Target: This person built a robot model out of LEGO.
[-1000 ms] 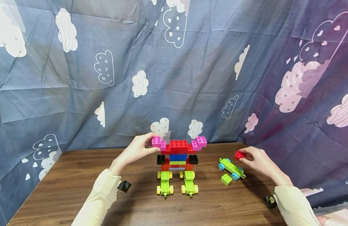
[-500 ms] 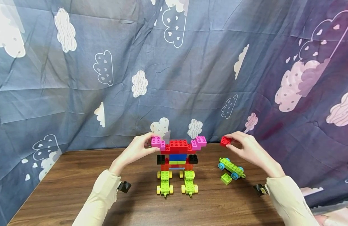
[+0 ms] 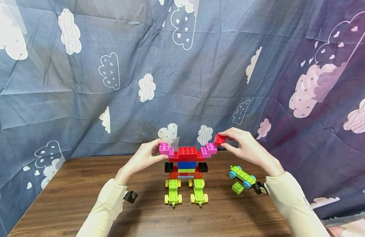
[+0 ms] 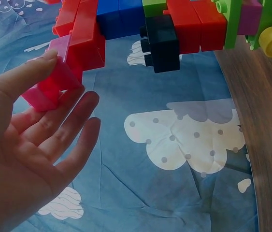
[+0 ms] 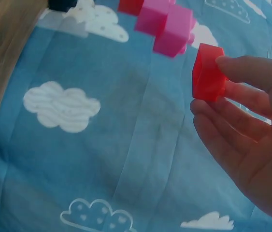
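Observation:
A figure of toy building bricks point(image 3: 187, 152) stands upright on the table, with a red top, blue middle and wheeled green bases for feet. My left hand point(image 3: 144, 154) pinches the outermost pink brick point(image 3: 163, 148) on the figure's left side, thumb on one face and fingers on another. Between thumb and fingers of my right hand point(image 3: 244, 144) is a loose red brick point(image 3: 219, 140). It is up beside the right-hand pink brick point(image 3: 211, 148). In the right wrist view a small gap shows between this red brick point(image 5: 208, 72) and the pink one point(image 5: 174, 33).
On the right of the wooden table point(image 3: 147, 220) lie a green wheeled base point(image 3: 242, 176) with blue wheels and a small green brick point(image 3: 237, 188). Black bricks point(image 3: 203, 167) jut from the figure's sides. A blue cloud-print curtain point(image 3: 126, 98) hangs behind.
My right hand has carried the red brick up and leftward, from over the green wheeled base to beside the right pink brick. My left hand stays where it was.

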Demonstrator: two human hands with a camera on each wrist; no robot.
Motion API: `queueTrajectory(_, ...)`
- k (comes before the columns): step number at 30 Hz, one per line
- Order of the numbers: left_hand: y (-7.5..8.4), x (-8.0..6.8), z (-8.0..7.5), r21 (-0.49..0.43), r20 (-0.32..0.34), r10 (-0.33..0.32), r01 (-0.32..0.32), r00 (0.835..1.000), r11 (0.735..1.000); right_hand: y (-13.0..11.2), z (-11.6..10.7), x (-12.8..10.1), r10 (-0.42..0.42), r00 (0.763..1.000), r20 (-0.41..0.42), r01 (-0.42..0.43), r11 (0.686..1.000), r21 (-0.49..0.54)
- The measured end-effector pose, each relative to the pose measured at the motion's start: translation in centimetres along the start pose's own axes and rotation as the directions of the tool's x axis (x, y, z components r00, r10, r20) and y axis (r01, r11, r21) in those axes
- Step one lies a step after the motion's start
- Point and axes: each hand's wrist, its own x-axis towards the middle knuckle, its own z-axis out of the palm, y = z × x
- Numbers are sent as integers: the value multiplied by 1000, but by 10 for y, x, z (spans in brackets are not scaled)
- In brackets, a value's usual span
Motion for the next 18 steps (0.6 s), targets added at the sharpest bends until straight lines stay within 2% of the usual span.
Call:
queueTrajectory(6, -1, 1, 2, -5, 0, -1, 1, 1000, 1000, -11, 6, 13, -40, 999, 15, 40, 998, 43)
queueTrajectory(18, -7, 0, 5, -41, -11, -20, 19, 1000, 999, -26, 23, 32, -26, 992, 121, 13, 995, 103)
